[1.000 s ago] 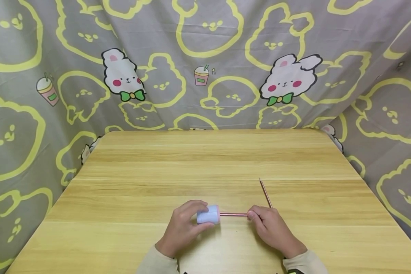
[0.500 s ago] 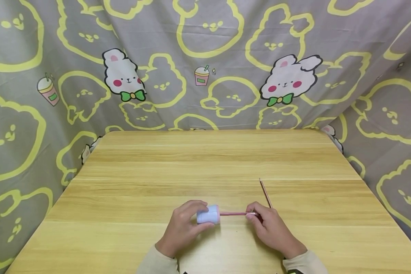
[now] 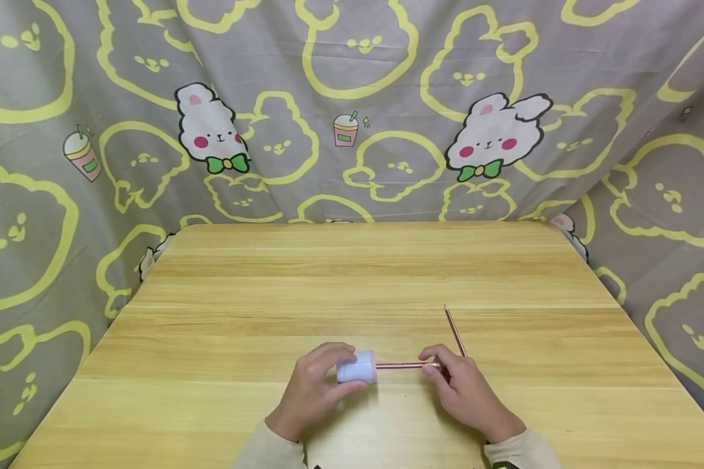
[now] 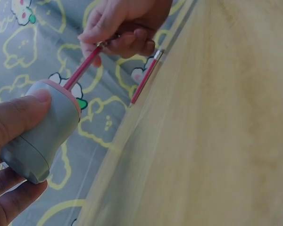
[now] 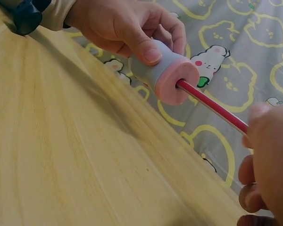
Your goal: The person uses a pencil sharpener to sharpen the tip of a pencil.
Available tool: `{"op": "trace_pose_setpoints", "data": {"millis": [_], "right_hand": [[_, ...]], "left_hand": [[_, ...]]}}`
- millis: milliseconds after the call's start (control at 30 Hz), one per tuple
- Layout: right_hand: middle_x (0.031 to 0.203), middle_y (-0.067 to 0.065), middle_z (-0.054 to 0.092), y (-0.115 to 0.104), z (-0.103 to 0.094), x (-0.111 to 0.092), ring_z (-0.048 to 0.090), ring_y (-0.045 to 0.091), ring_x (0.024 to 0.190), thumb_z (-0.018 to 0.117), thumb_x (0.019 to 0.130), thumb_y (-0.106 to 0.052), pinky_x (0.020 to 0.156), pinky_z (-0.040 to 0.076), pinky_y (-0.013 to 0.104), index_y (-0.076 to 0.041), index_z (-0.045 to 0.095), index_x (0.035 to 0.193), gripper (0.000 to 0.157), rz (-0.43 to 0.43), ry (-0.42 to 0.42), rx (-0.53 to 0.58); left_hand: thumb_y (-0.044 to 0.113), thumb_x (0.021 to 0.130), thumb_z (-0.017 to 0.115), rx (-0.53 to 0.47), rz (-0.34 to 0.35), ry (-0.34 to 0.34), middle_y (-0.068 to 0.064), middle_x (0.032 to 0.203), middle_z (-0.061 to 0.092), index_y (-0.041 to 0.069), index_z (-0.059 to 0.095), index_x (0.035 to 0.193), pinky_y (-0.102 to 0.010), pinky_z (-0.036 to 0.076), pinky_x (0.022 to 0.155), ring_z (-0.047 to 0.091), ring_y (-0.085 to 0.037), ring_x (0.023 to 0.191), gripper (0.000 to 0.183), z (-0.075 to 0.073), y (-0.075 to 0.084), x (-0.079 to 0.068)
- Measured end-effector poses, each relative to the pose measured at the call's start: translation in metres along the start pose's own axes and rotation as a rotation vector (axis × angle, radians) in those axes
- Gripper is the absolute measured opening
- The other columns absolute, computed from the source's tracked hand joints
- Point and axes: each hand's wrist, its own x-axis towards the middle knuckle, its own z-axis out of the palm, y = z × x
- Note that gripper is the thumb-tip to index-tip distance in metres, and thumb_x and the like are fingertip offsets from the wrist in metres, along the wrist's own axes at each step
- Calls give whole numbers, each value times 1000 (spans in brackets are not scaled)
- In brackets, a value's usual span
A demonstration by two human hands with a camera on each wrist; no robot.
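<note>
My left hand point(image 3: 311, 387) grips a light blue pencil sharpener point(image 3: 356, 368) with a pink end, thumb on one side and fingers on the other. A red striped pencil point(image 3: 400, 366) runs into the hole in the sharpener's pink face point(image 5: 172, 84), so its point is hidden inside. At the pencil's other end, my right hand point(image 3: 466, 394) pinches the shaft near the metal ferrule between thumb and fingers. In the head view sharpener and pencil lie almost level, in line from left to right, close over the table's near part.
A second red pencil point(image 4: 146, 79) lies on the wooden table point(image 3: 352, 280) just beyond my right hand, partly hidden by it in the head view. A grey curtain point(image 3: 328, 176) with yellow outlines and white rabbits hangs behind and beside the table.
The right thumb and fingers have shifted round the pencil's end, uncovering its silver ferrule, and the shaft's visible stripes have changed. The left hand and sharpener have stayed in place.
</note>
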Motion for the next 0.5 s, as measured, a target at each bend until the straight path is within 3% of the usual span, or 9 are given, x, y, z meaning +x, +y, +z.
{"op": "trace_pose_setpoints", "data": {"millis": [67,200,500], "right_hand": [[65,-18,40,0,0,0,33,-7,54,66,86,6,42,32,10,-12,58,98,23,-7,-1,31],[66,-19,40,0,0,0,34,-7,56,67,86,5,43,32,8,-15,57,94,25,-20,10,28],[65,-18,43,-1,0,1,35,-6,56,66,87,6,45,35,9,-11,64,85,17,5,19,-10]], "left_hand": [[15,65,89,-3,0,0,-12,101,69,3,68,92,-22,55,85,67,-23,93,36,0,0,0],[15,65,89,-2,2,-1,-12,101,69,3,68,92,-22,55,85,67,-23,93,36,0,0,0],[14,65,89,1,2,-1,-11,101,69,3,68,92,-22,55,86,67,-23,93,36,0,0,0]]}}
